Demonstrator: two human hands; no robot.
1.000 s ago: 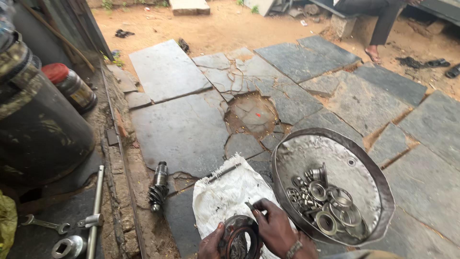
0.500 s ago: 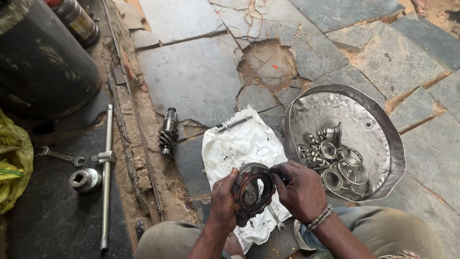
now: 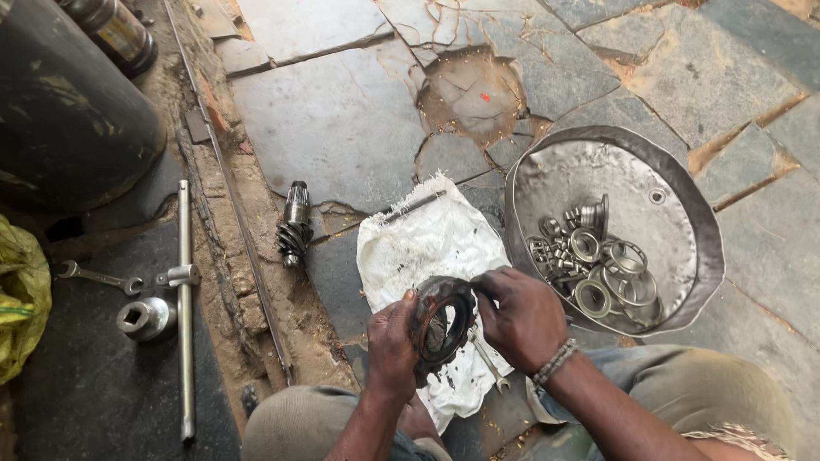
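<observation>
I hold the ring gear (image 3: pixel 441 324) on edge over the cloth (image 3: pixel 427 256), my left hand (image 3: pixel 391 346) gripping its rim at 9 o'clock and my right hand (image 3: pixel 523 316) pinching it at 3, its open bore facing me.

Pinion shaft (image 3: pixel 295 224), socket (image 3: pixel 145 318) — spanner (image 3: pixel 101 277) nearby

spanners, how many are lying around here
2 that show. One silver open-ended spanner lies on the dark floor at the left, beside the long sliding T-bar. A second small spanner lies on the white cloth, under the hands. Others may be hidden.
</observation>
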